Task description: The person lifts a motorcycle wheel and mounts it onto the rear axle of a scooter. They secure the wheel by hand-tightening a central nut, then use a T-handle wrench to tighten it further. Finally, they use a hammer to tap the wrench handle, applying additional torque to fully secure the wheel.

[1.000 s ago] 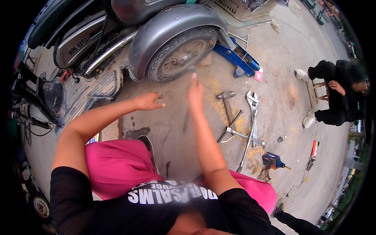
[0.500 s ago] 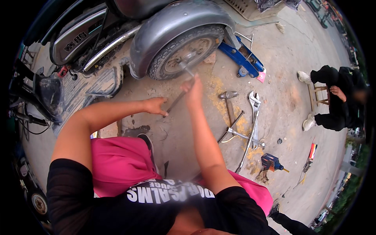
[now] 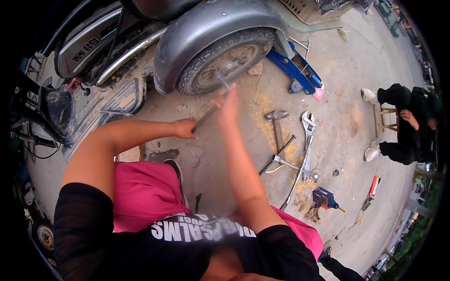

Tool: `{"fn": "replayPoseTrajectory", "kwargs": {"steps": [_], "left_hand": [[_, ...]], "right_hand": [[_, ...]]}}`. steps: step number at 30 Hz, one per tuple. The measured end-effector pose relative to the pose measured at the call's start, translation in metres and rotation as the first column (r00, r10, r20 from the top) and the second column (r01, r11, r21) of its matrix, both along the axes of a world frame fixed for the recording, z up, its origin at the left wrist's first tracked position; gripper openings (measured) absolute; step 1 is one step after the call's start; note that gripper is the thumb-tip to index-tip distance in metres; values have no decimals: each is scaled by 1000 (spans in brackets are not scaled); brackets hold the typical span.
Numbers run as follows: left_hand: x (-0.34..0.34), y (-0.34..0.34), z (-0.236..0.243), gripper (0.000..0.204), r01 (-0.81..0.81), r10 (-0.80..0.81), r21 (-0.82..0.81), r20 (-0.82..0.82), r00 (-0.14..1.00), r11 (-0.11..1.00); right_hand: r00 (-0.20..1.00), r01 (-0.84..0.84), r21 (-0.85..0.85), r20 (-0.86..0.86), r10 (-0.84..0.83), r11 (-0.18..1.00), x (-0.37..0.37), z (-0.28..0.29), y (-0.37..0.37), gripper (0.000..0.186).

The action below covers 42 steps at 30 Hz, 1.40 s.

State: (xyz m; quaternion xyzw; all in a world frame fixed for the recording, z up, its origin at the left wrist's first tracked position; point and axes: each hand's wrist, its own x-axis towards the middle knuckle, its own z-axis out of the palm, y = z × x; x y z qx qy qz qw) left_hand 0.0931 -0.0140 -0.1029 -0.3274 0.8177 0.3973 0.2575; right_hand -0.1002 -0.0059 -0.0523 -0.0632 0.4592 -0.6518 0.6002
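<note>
Fingers of the left hand (image 3: 185,128): curled shut round the near end of a thin metal rod (image 3: 206,118), knuckles up, above the concrete floor (image 3: 347,117). Rod: slanted up and to the right from that fist toward the wheel; far part blurred, tip near the hub of the tyre (image 3: 225,58). Right hand (image 3: 229,104): reached forward just right of the rod, blurred; cannot tell whether its fingers grip the rod or rest open beside it. Tyre: black, under a grey mudguard (image 3: 211,23), upper centre. Blue jack (image 3: 294,70): on the floor just right of the wheel. Hammer (image 3: 276,122), large adjustable wrench (image 3: 307,136), long bars: laid on the floor right of the right forearm. Seated person in black (image 3: 408,126): far right, on a wooden stool, well apart from the tools
</note>
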Motion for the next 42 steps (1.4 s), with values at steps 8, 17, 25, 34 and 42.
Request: {"fn": "replayPoseTrajectory", "kwargs": {"steps": [8, 17, 25, 34, 42], "left_hand": [[21, 0, -23, 36, -180, 183, 151, -6, 983, 972], [60, -15, 68, 30, -335, 278, 300, 217, 936, 893], [33, 2, 285, 42, -540, 559, 186, -74, 826, 821], [-28, -24, 333, 44, -539, 637, 366, -594, 491, 758], [-76, -116, 313, 45, -544, -269, -707, -690, 672, 453]], "right_hand": [[997, 39, 79, 68, -44, 996, 11, 32, -7, 42], [943, 22, -12, 331, -17, 1000, 18, 31, -12, 42], [796, 77, -15, -601, -70, 997, 5, 43, -7, 24], [242, -466, -494, -869, -431, 734, 27, 196, 29, 43], [385, -185, -349, -886, -258, 919, -78, 194, -37, 25]]}}
